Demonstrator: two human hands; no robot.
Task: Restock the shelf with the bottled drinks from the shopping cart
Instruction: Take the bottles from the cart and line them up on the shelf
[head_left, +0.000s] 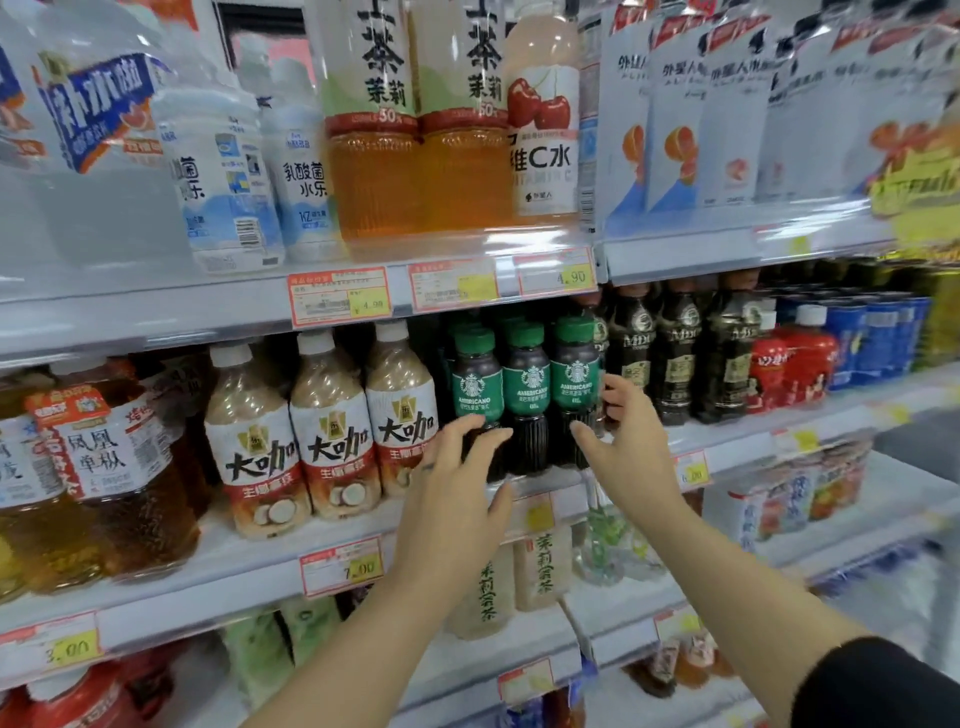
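Note:
Three small dark coffee bottles with green caps and green labels stand side by side on the middle shelf (234, 587): left bottle (477, 387), middle bottle (527, 389), right bottle (574, 376). More green caps show behind them. My left hand (457, 488) is spread, its fingertips resting on the lower part of the left bottle. My right hand (626, 447) cups the right bottle from the side, thumb on its dark base and fingers beside the label, fingers apart. Both hands flank the row. No shopping cart is in view.
Milk coffee bottles (327, 436) stand just left of the green row, with amber tea bottles (119, 467) further left. Tall dark bottles (675, 353) and red bottles (800, 364) stand to the right. Large tea bottles (374, 130) fill the shelf above; pale tea bottles (540, 566) sit below.

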